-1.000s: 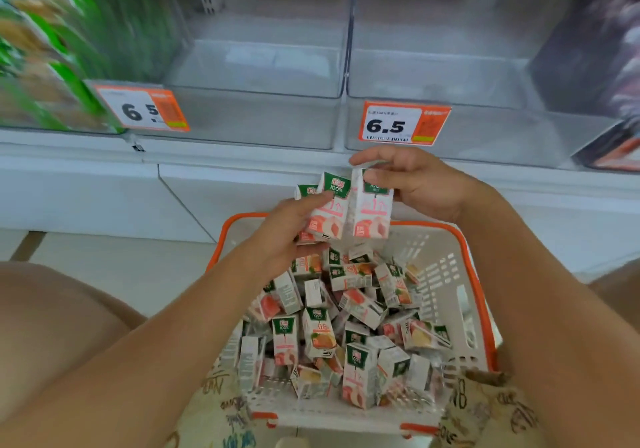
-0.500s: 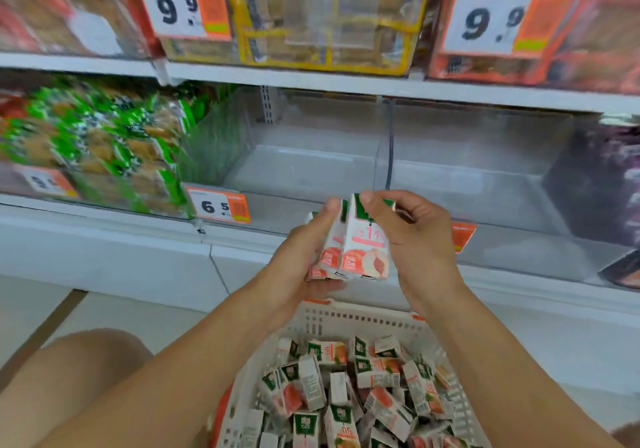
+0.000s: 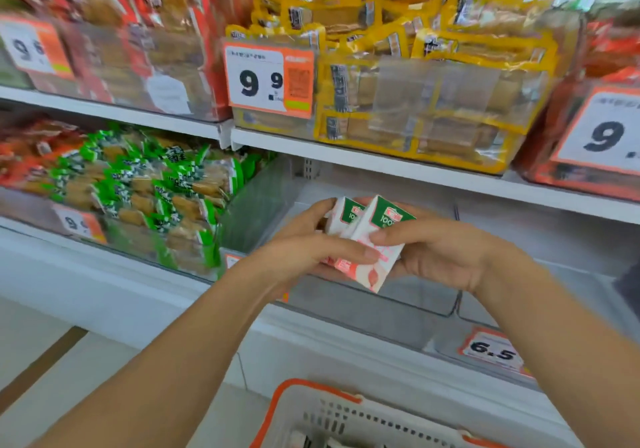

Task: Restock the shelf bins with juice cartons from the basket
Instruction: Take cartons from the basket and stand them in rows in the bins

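Just in front of the clear bin [image 3: 374, 304] on the lower shelf, both hands hold 2 cartons [image 3: 367, 239] between them. The left hand [image 3: 301, 250] wraps the near side with fingers laid across the lower faces; the right hand [image 3: 440, 253] pinches the front carton from the right. The cartons tilt, green tops pointing up and away toward the bin, which lies straight ahead and slightly below. Both hands are about equally near it. The basket [image 3: 311, 409] sits below.
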